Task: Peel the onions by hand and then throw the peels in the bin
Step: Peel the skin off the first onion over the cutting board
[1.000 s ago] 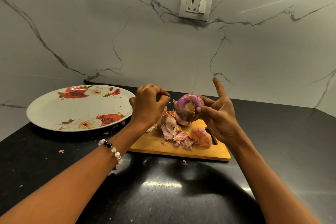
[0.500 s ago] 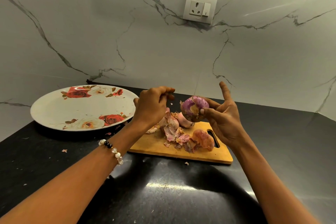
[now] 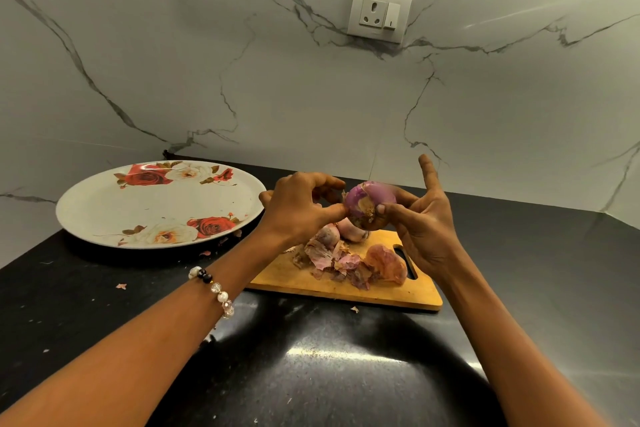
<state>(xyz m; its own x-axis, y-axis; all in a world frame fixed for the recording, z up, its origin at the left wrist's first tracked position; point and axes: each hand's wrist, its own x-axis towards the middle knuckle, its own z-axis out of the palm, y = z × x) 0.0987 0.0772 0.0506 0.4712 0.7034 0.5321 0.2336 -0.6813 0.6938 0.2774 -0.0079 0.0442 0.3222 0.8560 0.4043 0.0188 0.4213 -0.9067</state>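
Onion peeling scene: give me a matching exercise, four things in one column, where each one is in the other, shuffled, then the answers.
Things:
1. purple onion
2. onion peels
3. floral plate
4. power socket

Places:
A. on the marble wall
B. heaped on the wooden cutting board
C. held in the right hand, with the left hand at its skin
D. on the black counter, left of the board

Pairs: 1-C, 2-B, 3-D, 4-A

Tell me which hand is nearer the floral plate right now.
Left. The left hand sits just past the floral plate's right rim, its fingers at the onion. The right hand holds that onion from the far side, above the cutting board.
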